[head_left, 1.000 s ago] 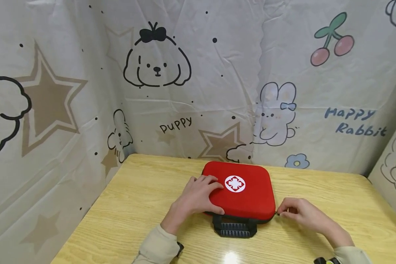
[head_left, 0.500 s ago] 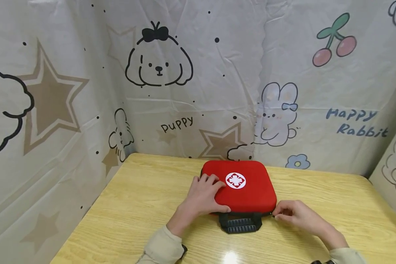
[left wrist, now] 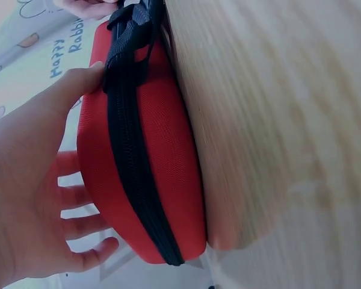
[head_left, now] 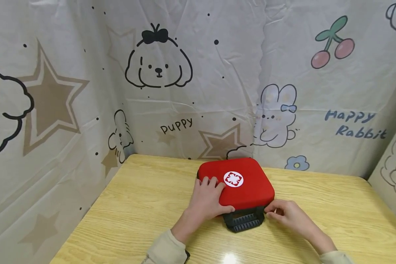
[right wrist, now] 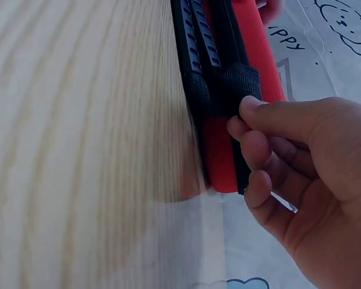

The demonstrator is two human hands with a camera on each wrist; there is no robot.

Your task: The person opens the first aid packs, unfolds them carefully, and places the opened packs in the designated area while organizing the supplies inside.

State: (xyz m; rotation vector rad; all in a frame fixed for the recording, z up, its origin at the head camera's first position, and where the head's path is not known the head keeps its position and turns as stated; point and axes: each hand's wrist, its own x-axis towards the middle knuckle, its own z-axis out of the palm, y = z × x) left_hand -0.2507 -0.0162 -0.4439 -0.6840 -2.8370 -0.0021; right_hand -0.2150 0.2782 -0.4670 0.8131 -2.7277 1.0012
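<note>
Here, at the first-aid case [head_left: 249,189] toward the desk's [head_left: 320,194] far edge, the right hand [head_left: 288,217] pinches the zipper [left wrist: 131,150] (pull hidden) right of the handle [head_left: 245,223]; the left hand [head_left: 206,198] spreads opposite.

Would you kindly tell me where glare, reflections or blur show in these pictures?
Head view: white glare spot on the table at the picture's bottom edge, clear of the red case; left wrist view: table grain looks soft, with a reddish reflection beside the case; right wrist view: grain soft too, a reddish reflection by the case's end.
</note>
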